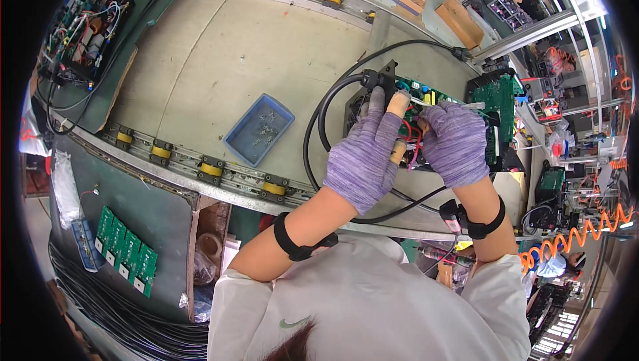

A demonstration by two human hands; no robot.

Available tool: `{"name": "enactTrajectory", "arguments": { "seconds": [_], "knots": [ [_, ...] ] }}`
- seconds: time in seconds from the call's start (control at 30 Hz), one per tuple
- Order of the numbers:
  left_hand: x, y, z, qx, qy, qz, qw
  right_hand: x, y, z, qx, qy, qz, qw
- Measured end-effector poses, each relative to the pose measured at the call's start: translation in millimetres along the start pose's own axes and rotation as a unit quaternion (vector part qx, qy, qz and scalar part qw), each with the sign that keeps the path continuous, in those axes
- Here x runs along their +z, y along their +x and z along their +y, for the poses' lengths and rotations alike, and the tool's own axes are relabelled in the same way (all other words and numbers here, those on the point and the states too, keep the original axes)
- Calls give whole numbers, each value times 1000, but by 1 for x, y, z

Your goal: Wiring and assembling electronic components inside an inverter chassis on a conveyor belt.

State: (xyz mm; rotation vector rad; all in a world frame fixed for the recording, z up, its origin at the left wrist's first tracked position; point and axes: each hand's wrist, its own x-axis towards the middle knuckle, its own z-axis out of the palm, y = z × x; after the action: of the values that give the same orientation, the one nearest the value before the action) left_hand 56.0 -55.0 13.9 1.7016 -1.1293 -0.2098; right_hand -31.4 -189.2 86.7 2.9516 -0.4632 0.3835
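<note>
An open electronic assembly (426, 91) with a green circuit board, a black end panel and coloured wires lies on the conveyor bench at right. My left hand (363, 161), in a purple-grey glove with some fingertips covered in beige, grips its left end beside the black panel (384, 78). A thick black cable (324, 111) enters that panel and loops around the left side. My right hand (458, 144), gloved alike, is bent over the wires with its fingers pinched together; what they hold is hidden. Red wires (414, 136) show between the two hands.
A blue tray (234, 140) of small metal screws sits left of the cable. Yellow rollers (211, 169) line both conveyor rails. Another wired unit (86, 34) stands far left. Green boards (126, 251) lie on the lower-left table. Cardboard boxes (459, 22) stand behind; an orange coiled hose (572, 233) hangs right.
</note>
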Motion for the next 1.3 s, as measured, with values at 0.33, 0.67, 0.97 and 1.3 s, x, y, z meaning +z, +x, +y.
{"name": "enactTrajectory", "arguments": {
  "seconds": [0.33,0.67,0.97,1.3],
  "knots": [
    [2,4,-2,13,8,39,999,6,13,-13,-6,-190,-128,973],
    [0,-3,-4,26,24,47,998,8,-23,-15,121,34,131,983],
    [0,1,-2,18,14,35,999,4,-3,-7,132,54,33,989],
    [-1,3,-2,12,25,52,998,6,11,-22,60,-128,-90,986]
  ]
}}
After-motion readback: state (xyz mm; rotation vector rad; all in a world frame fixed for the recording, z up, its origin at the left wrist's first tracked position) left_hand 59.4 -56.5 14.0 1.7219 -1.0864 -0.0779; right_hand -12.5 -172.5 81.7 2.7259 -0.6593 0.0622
